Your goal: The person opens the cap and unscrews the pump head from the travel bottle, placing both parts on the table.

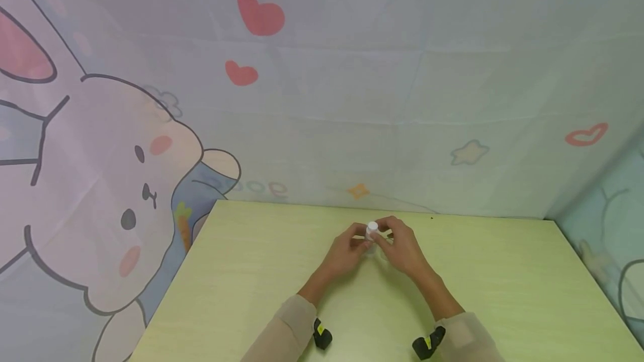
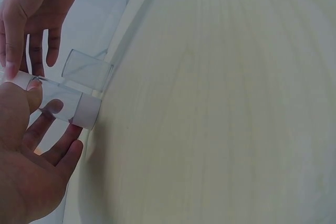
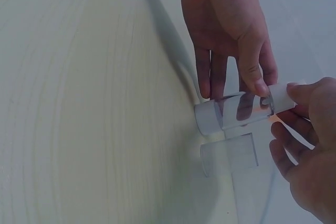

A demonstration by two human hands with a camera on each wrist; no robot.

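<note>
A small clear bottle point(image 2: 59, 102) with a white base stands upright on the table between the hands. My left hand point(image 1: 344, 253) grips its clear body, thumb point(image 3: 257, 80) on one side and fingers around the other. The right hand point(image 1: 404, 247) pinches the bottle's white top point(image 1: 372, 226) between thumb and forefinger. Its other fingers point(image 3: 286, 142) hang loosely beside the bottle. Close by, on the right hand's side, stands a transparent open-ended cylinder point(image 3: 229, 153), like a clear cover, which neither hand holds.
The pale wooden table point(image 1: 251, 278) reaches back to a cloth backdrop point(image 1: 342, 127) printed with a rabbit and hearts. A tiny dark speck point(image 1: 431, 218) lies near the table's back edge. Black wrist cameras point(image 1: 322, 335) are strapped at both sleeves.
</note>
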